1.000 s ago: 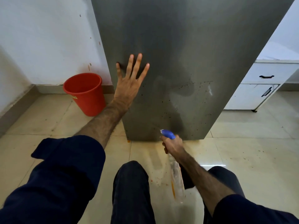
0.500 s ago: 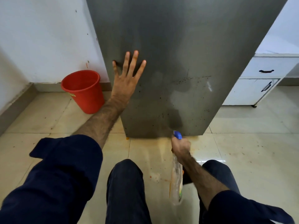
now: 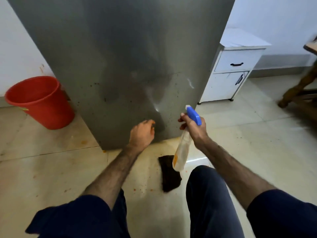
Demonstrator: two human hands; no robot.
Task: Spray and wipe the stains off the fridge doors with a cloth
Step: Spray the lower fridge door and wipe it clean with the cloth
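Crouched low before the fridge [image 3: 120, 57], at its bottom right corner, where dark specks pepper the grey door. Right hand [image 3: 194, 128] wrapped around the neck of the sprayer [image 3: 187, 134], one finger apparently on the trigger, blue head tipped toward 11 o'clock and held just beside the door, seemingly so the mist lands on the specks at close range; clear body slanting down toward 6 o'clock, with what looks like a little orange liquid low inside. Left hand [image 3: 142, 133] at 9 o'clock from the sprayer, fingers curled loosely, holding nothing, hanging in front of the door's lowest edge; touching the metal or not, cannot tell. Free, perhaps, to take up wiping once the spray is down.

Cloth [image 3: 169, 172], dark brown, lying crumpled on the floor [image 3: 257, 152] at 6 o'clock from the sprayer, between the knees, partly behind the bottle: parked within easy reach of either hand, by the look of it. Orange smears and drips on the tiles under the door's lower edge.

Red bucket [image 3: 39, 102] at 9 o'clock beside the fridge, against the wall. White cabinet [image 3: 231, 73] with black handles at 2 o'clock. Wooden furniture leg blurred at the far right edge.

Judged stage: spraying in hand, wiping of this low patch not yet begun.
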